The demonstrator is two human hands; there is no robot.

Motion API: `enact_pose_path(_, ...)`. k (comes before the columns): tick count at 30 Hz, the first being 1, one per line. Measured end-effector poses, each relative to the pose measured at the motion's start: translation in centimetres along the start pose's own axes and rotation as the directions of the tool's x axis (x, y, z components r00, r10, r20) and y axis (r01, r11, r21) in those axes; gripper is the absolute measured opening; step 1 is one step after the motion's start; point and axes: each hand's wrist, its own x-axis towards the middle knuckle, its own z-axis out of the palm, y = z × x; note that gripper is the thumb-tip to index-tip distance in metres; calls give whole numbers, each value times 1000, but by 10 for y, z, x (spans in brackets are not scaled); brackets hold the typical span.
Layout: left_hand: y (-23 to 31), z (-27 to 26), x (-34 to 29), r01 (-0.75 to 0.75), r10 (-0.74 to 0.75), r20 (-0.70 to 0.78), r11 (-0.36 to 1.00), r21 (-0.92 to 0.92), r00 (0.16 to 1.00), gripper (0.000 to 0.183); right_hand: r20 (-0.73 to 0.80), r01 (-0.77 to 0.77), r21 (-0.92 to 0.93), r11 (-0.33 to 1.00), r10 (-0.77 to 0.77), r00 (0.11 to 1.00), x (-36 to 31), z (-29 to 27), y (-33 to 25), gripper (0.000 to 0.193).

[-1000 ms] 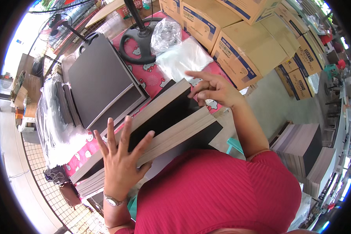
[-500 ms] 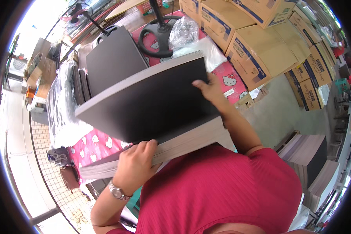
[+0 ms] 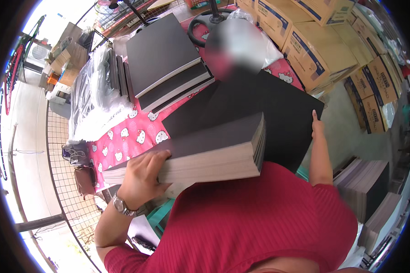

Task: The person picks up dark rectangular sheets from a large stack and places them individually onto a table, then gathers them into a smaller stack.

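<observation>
My left hand (image 3: pixel 143 175) wraps round the near edge of a thick stack of black boards (image 3: pixel 209 161) with pale grey edges. The stack lies close against my body, tilted a little, its layers fanning slightly at the right end. Behind and beneath it spreads a wide black board (image 3: pixel 282 109); how many layers it has I cannot tell. At that board's right corner, my right hand (image 3: pixel 318 126) grips the edge, thumb on top. Farther back on the pink patterned table cover (image 3: pixel 141 136) sits a pile of thick black board stacks (image 3: pixel 164 50).
Clear plastic sleeves (image 3: pixel 91 100) lie along the table's left side. A black round stand base (image 3: pixel 200 27) and a blurred white patch are at the back. Cardboard cartons (image 3: pixel 323 54) are piled to the right. More board stacks (image 3: pixel 364 182) stand low at the right.
The raised upper part of the boards has come down and to the right, now lying flat behind the stack. My right hand has moved right and lower with it. My left hand keeps its hold.
</observation>
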Motion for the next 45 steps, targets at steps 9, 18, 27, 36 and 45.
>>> enact_pose_path(9, -10, 1, -49, 75, -61, -189, 995, 68, 980, 58, 134, 808, -434, 399, -858, 496, -155, 104, 4, 89)
enact_pose_path(18, -31, 0, -112, 257, -244, -325, 966, -2, 914, 52, 839, 131, 538, 833, -514, -177, -273, 269, -36, 54)
enact_pose_path(27, -181, -94, -39, 402, -784, -400, 597, -694, 474, 54, 835, 391, 539, 746, -534, -133, -331, 316, -243, 73)
enact_pose_path(36, -395, -81, 139, 293, -853, 145, 10, -956, 501, 43, 711, 741, 294, 603, -657, 252, -265, 463, -411, 92)
enact_pose_path(45, -602, 36, 188, 655, -954, -60, 246, -714, 293, 89, 712, 858, -103, 503, -566, 417, -202, 587, -425, 89)
